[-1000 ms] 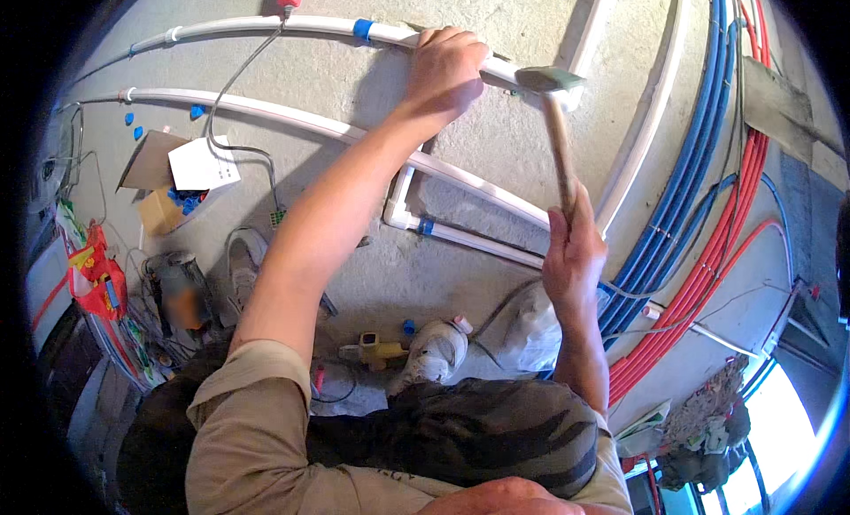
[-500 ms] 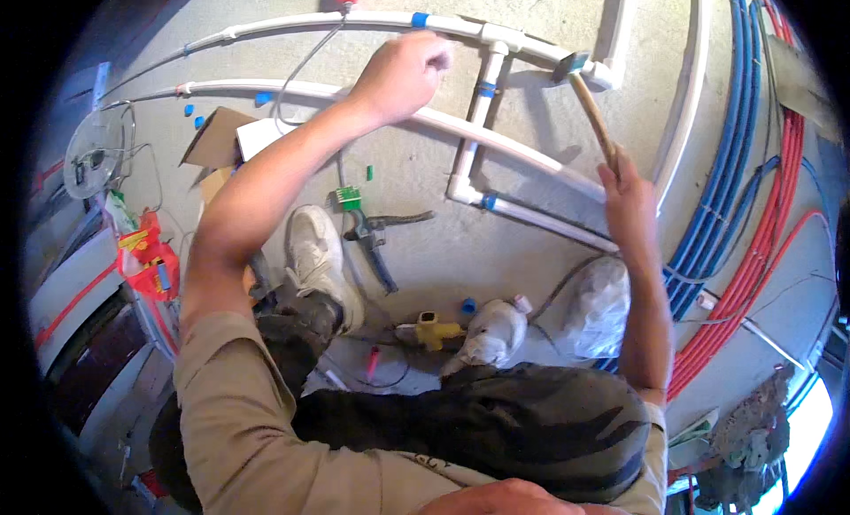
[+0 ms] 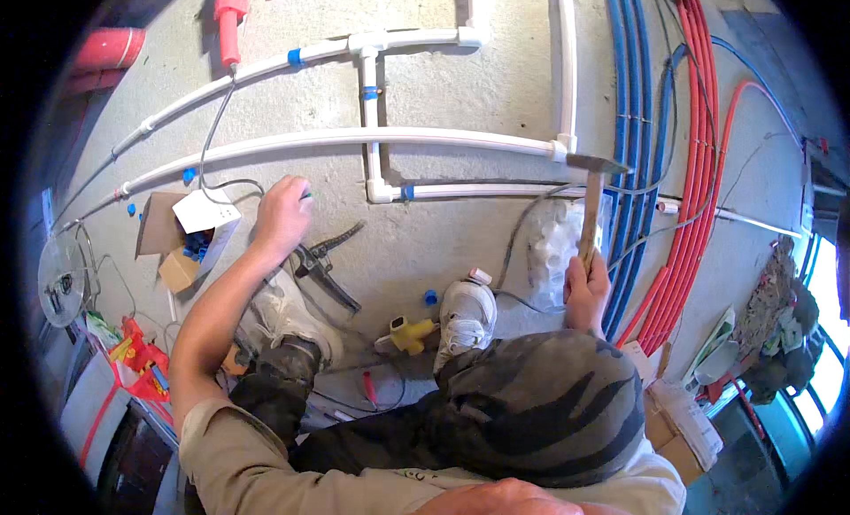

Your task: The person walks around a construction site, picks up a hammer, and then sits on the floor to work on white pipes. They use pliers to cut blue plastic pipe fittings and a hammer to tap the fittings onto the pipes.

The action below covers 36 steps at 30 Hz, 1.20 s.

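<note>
In my right hand is a hammer, gripped low on its wooden handle with the metal head up, beside a clear plastic bag. My left hand is down by the floor with curled fingers. A small green piece shows at its fingertips; whatever lies under the palm is hidden. Just below that hand lies a black-handled hand tool. White pipes run along the concrete beyond both hands, joined by elbows and tees, with blue clips on them.
An open cardboard box holding blue pieces stands left of my left hand. A red corded tool lies at the far left. Blue pipes and red pipes run along the right. Between my shoes is a yellow tool.
My left hand has come down from above the pipes to the floor, over where a green strip lay. My right hand has brought the hammer nearer to me. The view has shifted.
</note>
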Motion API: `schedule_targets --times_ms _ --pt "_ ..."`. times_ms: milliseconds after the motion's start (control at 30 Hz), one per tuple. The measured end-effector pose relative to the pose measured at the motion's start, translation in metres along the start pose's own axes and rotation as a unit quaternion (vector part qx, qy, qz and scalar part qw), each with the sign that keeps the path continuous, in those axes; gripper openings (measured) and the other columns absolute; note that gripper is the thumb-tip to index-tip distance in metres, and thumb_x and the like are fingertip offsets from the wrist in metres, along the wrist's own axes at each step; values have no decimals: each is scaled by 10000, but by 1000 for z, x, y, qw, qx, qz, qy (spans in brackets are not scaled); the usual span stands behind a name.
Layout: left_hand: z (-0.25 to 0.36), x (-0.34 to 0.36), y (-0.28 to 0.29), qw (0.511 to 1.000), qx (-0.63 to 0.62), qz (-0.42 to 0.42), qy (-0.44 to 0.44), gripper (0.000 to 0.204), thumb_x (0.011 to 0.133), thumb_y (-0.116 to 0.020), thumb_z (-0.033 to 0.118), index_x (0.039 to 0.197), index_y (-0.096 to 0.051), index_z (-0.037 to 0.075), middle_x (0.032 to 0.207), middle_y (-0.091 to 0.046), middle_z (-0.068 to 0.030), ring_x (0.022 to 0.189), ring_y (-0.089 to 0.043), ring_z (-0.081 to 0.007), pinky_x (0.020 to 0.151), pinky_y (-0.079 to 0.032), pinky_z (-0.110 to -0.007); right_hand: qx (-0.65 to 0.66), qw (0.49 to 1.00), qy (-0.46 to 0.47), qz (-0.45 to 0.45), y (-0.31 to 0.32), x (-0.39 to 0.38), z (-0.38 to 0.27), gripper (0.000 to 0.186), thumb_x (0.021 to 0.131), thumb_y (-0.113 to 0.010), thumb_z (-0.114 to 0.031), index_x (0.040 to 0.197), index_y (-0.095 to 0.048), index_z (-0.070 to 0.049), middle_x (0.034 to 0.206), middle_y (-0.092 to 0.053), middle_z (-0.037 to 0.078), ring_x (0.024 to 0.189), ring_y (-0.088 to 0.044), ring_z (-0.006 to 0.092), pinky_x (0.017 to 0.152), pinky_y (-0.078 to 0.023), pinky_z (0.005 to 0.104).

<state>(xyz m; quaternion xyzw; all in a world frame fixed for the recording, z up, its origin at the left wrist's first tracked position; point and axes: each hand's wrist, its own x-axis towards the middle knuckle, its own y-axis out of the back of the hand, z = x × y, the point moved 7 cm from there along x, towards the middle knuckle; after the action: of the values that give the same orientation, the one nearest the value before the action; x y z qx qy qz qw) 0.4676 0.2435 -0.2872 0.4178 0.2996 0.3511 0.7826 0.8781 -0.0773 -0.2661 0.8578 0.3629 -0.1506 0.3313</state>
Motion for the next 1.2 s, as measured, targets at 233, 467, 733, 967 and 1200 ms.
schedule_targets --times_ms 233,467,733,967,1200 --pt "158 127 -29 957 -260 32 -123 120 848 -747 -4 964 -720 7 907 -708 -76 840 -673 -172 780 -543 -303 -2 999 52 -8 -11 5 -2 244 1009 -607 -163 1196 -619 -8 757 -582 27 692 -543 127 623 -459 316" --pt "240 204 -136 940 -286 -50 -176 321 821 -711 -45 1127 -691 49 926 -723 -133 873 -704 -250 803 -561 -353 -87 992 86 21 -48 13 -24 403 993 -610 -155 1361 -548 -4 985 -673 251 880 -664 406 799 -518 478" --pt "249 202 -151 938 -270 -67 -207 530 825 -667 -75 1329 -637 84 922 -718 -159 839 -716 -271 777 -569 -380 -52 993 107 2 -58 12 -34 474 995 -608 -112 1435 -477 7 1106 -668 312 1048 -647 499 877 -519 509" --pt "256 199 -149 937 -253 -33 -239 603 829 -642 -96 1399 -583 92 871 -681 -181 808 -693 -330 745 -555 -408 -91 981 172 23 -78 8 -39 503 1005 -583 -65 1479 -439 22 1089 -671 309 1028 -660 480 884 -515 519" --pt "245 195 -136 949 -239 -14 -202 469 823 -716 16 1283 -628 48 937 -677 -172 862 -679 -336 783 -552 -424 -61 979 191 32 -65 -7 -56 536 1014 -586 -86 1502 -406 44 1179 -659 290 1051 -663 433 914 -521 470"
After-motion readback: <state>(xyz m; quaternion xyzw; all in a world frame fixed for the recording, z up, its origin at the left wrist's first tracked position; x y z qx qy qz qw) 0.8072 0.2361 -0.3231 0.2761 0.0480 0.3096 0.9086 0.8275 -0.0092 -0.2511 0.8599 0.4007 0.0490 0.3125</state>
